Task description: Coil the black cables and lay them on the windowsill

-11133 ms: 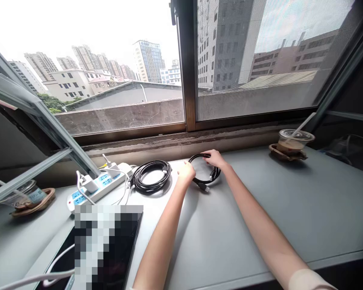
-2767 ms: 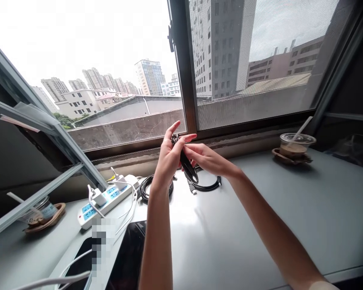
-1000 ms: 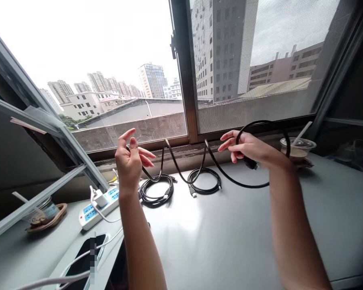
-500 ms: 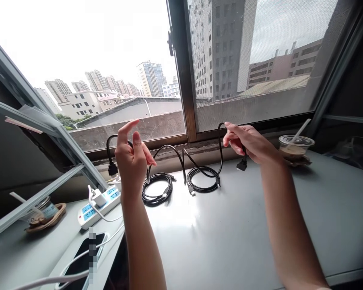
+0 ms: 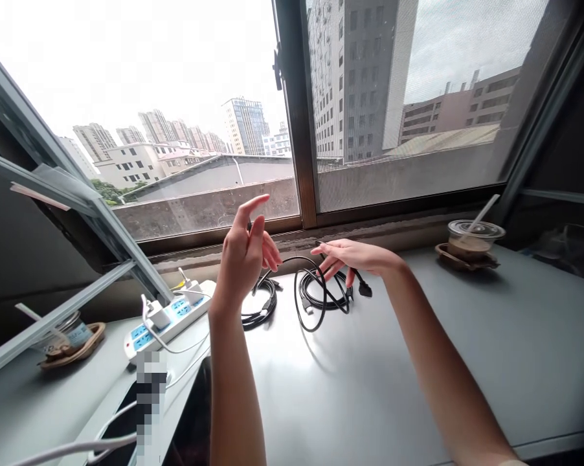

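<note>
A black cable [image 5: 325, 285] hangs in loops between my two hands above the grey table. My left hand [image 5: 248, 249] is raised at the centre left, closed on the cable, with its index finger pointing up and right. At the centre right, my right hand [image 5: 353, 257] pinches the cable, whose black connector [image 5: 364, 288] dangles beneath the fingers. Behind and below lie two coiled black cables: the left coil [image 5: 272, 304] is partly hidden by my left hand and wrist, and the right coil [image 5: 307, 298] sits under the hanging loops.
A lidded cup [image 5: 471, 241] stands on a brown holder at the right. On the left are a white power strip [image 5: 168, 320] with plugs and white cords, a phone [image 5: 122, 414], another cup [image 5: 73, 331] in a holder, and a metal frame [image 5: 112, 233]. The window sill runs behind.
Both hands have moved towards each other, my left one rightward and my right one leftward and lower. The cable between them now hangs in rounder, closer loops.
</note>
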`<state>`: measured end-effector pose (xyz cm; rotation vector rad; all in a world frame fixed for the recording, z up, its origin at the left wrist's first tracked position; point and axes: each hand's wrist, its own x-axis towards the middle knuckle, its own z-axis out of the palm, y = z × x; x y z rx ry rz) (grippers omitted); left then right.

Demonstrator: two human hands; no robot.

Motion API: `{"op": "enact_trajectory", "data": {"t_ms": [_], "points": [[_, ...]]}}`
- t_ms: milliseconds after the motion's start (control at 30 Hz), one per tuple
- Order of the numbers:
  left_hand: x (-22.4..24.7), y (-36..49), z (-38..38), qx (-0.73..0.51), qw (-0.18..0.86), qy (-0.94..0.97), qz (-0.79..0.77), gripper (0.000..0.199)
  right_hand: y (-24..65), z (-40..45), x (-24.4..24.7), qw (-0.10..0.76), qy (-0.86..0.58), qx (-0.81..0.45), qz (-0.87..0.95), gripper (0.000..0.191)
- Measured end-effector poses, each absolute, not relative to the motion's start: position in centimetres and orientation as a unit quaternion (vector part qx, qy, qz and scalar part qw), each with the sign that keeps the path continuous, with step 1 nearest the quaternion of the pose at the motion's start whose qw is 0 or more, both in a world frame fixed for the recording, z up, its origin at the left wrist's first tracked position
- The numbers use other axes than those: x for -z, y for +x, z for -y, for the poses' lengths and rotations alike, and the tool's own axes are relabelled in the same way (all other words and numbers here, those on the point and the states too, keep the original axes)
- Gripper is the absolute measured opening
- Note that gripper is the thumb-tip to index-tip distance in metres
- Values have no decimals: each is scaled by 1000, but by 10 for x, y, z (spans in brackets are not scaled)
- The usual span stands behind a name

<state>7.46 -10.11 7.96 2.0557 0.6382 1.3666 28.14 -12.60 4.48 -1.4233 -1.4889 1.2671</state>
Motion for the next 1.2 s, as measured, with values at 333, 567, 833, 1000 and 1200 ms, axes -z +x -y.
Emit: {"op": "enact_trajectory", "data": {"t_ms": [333, 567, 833, 1000, 1200], "points": [[-88, 86, 130, -599, 222, 740, -210, 36, 285, 124, -48, 410, -480, -433, 644, 37], [-96, 70, 138, -623, 184, 725, -230, 31, 291, 126, -53, 565, -430, -451, 540, 41], [-93, 77, 136, -627, 187, 731, -195, 33, 278, 133, -62, 616, -426, -450, 487, 30], [-89, 80, 131, -604, 207, 754, -154, 37, 268, 137, -63, 611, -432, -406, 525, 33], [-87, 88, 129, -574, 248, 765, -153, 40, 261, 154, -72, 579, -428, -401, 566, 61]]}}
